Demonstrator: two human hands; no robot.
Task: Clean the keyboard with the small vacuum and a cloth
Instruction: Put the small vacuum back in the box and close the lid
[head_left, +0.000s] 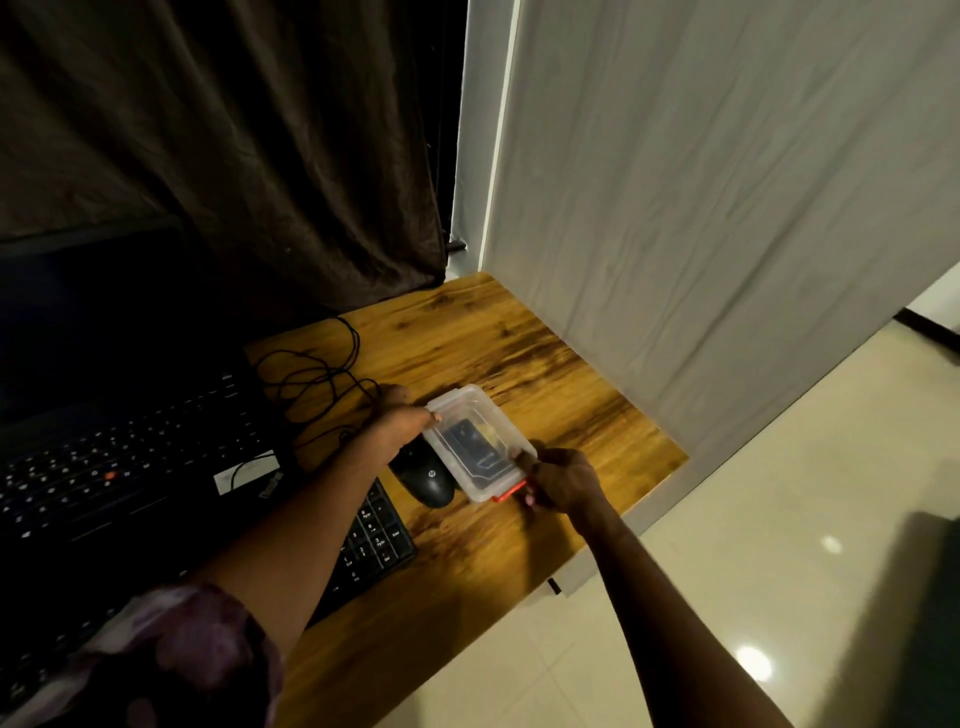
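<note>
A clear plastic box (467, 415) with a red clip (510, 489) on its near end lies on the wooden desk (545, 364). Dark items show through its lid; I cannot tell what they are. My left hand (400, 421) grips the box's far left corner. My right hand (563, 480) holds the near end at the red clip. A black keyboard (376, 540) lies under my left forearm, only its number-pad end showing. No cloth is in sight.
A black mouse (425, 475) sits against the box's left side. An open laptop (130, 447) fills the left, with a tangled black cable (317, 384) behind my left hand. A white sheet (727, 208) hangs along the desk's right edge; dark curtain behind.
</note>
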